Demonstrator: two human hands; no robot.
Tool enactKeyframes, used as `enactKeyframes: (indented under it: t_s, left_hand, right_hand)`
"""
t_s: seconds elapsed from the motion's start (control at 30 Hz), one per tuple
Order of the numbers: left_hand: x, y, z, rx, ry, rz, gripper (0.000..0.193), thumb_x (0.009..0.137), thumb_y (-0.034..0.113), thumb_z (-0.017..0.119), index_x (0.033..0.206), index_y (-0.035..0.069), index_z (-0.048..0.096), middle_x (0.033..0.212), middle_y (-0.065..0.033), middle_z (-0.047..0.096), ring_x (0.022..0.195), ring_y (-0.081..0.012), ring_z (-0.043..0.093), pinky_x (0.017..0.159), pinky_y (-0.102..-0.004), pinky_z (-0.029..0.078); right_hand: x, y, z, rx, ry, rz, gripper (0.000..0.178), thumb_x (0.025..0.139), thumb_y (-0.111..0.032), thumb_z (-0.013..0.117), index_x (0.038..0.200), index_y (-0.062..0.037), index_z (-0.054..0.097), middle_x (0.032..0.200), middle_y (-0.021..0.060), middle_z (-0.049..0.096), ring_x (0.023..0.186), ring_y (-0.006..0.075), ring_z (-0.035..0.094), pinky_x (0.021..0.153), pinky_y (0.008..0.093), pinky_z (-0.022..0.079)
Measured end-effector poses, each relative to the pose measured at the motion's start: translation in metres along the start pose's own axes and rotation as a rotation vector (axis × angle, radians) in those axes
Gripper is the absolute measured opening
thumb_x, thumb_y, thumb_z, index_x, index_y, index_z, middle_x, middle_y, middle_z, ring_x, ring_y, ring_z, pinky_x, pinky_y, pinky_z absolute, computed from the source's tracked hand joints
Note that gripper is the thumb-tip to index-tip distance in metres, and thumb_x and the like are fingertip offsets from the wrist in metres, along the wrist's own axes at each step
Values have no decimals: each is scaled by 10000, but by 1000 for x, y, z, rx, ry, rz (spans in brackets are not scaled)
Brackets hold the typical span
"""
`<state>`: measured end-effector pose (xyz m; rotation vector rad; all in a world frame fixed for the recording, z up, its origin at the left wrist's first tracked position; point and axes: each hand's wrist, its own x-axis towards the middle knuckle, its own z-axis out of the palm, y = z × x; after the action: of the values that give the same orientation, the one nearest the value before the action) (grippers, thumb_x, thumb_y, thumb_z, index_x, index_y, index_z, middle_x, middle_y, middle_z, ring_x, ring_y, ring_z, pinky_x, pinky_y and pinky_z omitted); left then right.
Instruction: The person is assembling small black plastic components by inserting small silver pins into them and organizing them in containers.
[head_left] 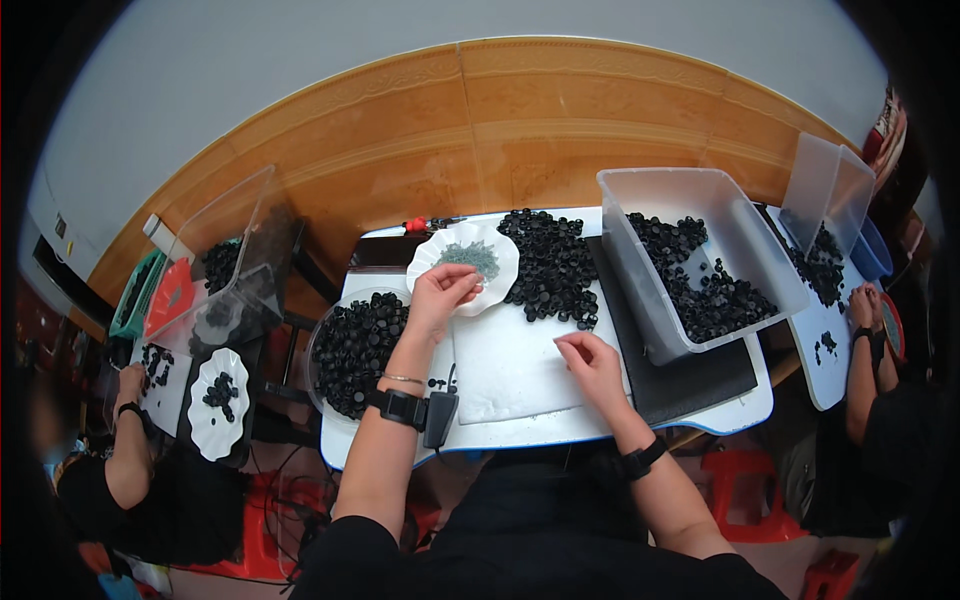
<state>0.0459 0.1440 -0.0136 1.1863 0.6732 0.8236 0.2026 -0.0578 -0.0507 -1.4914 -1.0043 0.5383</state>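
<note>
My left hand (443,297) is over the near edge of a white scalloped plate (424,257), its thumb and fingertips pinched together. Tiny grey-green pieces (474,258) are heaped on that plate. Whatever the pinch holds is too small to make out. Above the right part of a white sheet (515,375), my right hand (593,368) has its thumb and forefinger pressed together and the other fingers curled; anything in them is hidden. Small round black parts (548,265) lie piled beyond the sheet. More black parts (358,345) fill a clear round bowl left of my left forearm.
A translucent bin (650,315) with black parts stands at the right on a dark mat (690,388). A red-handled tool (415,225) lies behind the plate. People work at side tables; one person's hand (132,380) is at left, another's hands (866,307) at right.
</note>
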Motion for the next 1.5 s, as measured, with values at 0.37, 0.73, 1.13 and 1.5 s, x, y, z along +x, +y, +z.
enactKeyframes:
  t_s: [0.37, 0.73, 1.13, 1.5]
  left_hand:
    - [-44, -1, 22, 70, -133, 214, 126, 815, 33, 628, 935, -5, 627, 894, -92, 666, 803, -107, 605, 710, -231, 474]
    - [-51, 5, 6, -264, 156, 71, 134, 859, 59, 581, 981, 10, 556, 930, -105, 635, 791, -137, 613, 687, -210, 502]
    - [-102, -35, 24, -369, 3, -147, 240, 856, 42, 578, 1089, -16, 572, 812, -34, 595, 727, -90, 567, 670, -196, 488]
    - [-114, -41, 41, -317, -73, -237, 194, 859, 33, 573, 1041, -31, 592, 838, -49, 598, 754, -98, 569, 707, -202, 499]
  right_hand:
    - [61, -52, 46, 162, -410, 187, 216, 863, -219, 584, 845, -13, 645, 717, 14, 611, 605, 80, 548, 562, 224, 442]
    - [87, -43, 79, -363, -120, -110, 240, 730, -243, 692, 879, -56, 674, 753, 106, 658, 669, 251, 638, 621, 329, 494]
    - [39, -21, -33, -558, 125, -123, 78, 745, -26, 611, 823, -24, 600, 809, 120, 584, 680, 262, 600, 630, 351, 485]
    - [32, 0, -32, -623, 16, -90, 172, 696, -39, 666, 846, -52, 582, 767, 114, 580, 700, 278, 586, 648, 376, 471]
